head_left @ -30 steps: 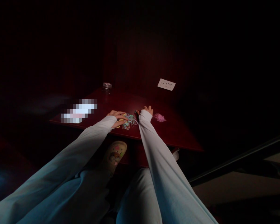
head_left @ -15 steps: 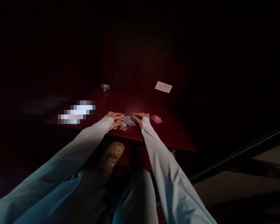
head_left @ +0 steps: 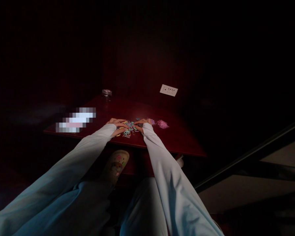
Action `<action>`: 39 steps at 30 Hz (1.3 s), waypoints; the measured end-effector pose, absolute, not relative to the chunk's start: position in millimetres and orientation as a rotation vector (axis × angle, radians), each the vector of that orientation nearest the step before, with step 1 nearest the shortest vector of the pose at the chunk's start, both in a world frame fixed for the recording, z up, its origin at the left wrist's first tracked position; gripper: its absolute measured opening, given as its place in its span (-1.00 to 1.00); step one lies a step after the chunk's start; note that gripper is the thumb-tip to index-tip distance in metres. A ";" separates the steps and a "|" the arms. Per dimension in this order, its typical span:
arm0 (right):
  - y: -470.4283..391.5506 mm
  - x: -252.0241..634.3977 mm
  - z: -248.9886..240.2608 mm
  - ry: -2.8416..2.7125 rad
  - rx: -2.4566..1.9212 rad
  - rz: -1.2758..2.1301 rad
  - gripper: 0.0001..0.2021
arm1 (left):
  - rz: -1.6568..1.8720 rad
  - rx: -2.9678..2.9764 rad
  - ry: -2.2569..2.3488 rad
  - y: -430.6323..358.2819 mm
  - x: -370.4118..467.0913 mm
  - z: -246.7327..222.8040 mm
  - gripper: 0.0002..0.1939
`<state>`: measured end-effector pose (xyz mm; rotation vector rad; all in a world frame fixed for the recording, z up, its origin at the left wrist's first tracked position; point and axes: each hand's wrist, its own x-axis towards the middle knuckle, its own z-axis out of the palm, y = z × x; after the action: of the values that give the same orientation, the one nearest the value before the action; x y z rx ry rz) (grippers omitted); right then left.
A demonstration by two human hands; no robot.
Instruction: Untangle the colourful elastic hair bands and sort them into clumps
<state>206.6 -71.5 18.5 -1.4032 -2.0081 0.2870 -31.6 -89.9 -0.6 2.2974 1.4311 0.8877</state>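
Note:
A mixed pile of small coloured loops (head_left: 128, 130), which look like elastic hair ties in yellow, green and blue, lies near the table's front edge. My left hand (head_left: 116, 125) rests at the pile's left side, fingers stretched out and apart over it. From the right, my right hand (head_left: 140, 124) reaches into the same pile, its thumb and fingers a little apart. Right of that hand lies a heap of pink loops (head_left: 162, 124). A purple heap (head_left: 151, 121) shows partly behind the hand. Just beyond the fingers is a small blue bit (head_left: 137, 119).
On the dark red table (head_left: 177, 141) a clear lidded jar (head_left: 107, 93) stands at the back left. A bright, blurred-out rectangle (head_left: 76, 120) lies at the left edge. A socket plate (head_left: 168, 90) is on the back panel. Below the table is a decorated clog (head_left: 118, 164).
My right hand has moved left from the blue bit to the mixed pile, uncovering part of the purple heap. My left hand stays at the pile. The view has shifted slightly.

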 end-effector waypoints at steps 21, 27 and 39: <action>-65.5 209.9 19.9 -1.859 -1.260 0.429 -0.72 | 1.216 2.196 1.245 -86.2 -38.6 8.7 -0.69; -60.6 205.9 20.0 -1.851 -1.266 0.411 -0.70 | 1.261 2.178 1.419 -83.8 -15.0 21.3 -0.77; -70.1 200.6 24.7 -1.906 -1.275 0.420 -0.83 | 1.166 2.283 1.386 -64.5 -0.5 15.4 -0.66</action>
<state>200.6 -70.1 24.7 -1.2752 -1.9060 0.4200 -0.5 -64.5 15.4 2.2826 1.3855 1.1656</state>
